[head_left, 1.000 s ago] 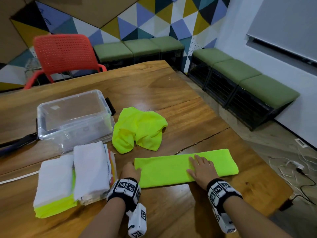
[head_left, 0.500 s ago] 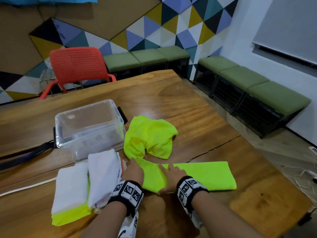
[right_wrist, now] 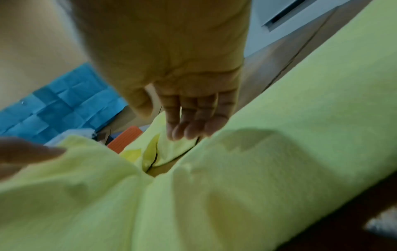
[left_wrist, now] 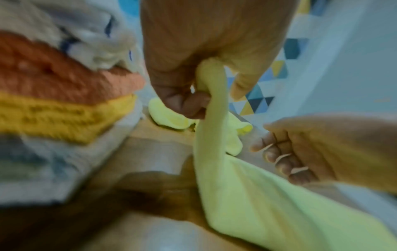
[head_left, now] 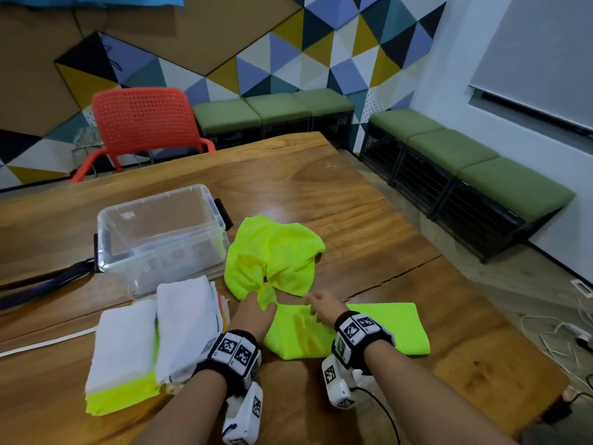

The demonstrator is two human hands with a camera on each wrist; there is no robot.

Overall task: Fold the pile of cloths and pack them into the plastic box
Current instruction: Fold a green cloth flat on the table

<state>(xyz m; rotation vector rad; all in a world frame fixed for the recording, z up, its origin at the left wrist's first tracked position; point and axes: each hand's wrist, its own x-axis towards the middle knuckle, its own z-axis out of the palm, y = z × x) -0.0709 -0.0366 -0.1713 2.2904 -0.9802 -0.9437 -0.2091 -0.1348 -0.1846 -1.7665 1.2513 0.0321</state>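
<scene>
A neon yellow cloth (head_left: 382, 329), folded into a long strip, lies on the wooden table (head_left: 305, 184) in front of me. My left hand (head_left: 256, 308) pinches its left end (left_wrist: 211, 95) and lifts it off the table. My right hand (head_left: 322, 305) hovers over the strip's middle with loose fingers (right_wrist: 189, 125), holding nothing. A second, crumpled neon yellow cloth (head_left: 272, 255) lies just beyond. The clear plastic box (head_left: 160, 232) stands open and empty at the back left. Two stacks of folded cloths (head_left: 154, 342), white on top, sit to the left.
A red chair (head_left: 144, 123) stands at the table's far side. Green benches (head_left: 465, 155) line the walls. A dark strap (head_left: 41, 284) lies left of the box. Cables (head_left: 568, 335) trail on the floor at the right, past the table edge.
My left hand has taken hold of the strip's left end and raised it. My right hand slid left from the strip's right half to its middle and lifted off it.
</scene>
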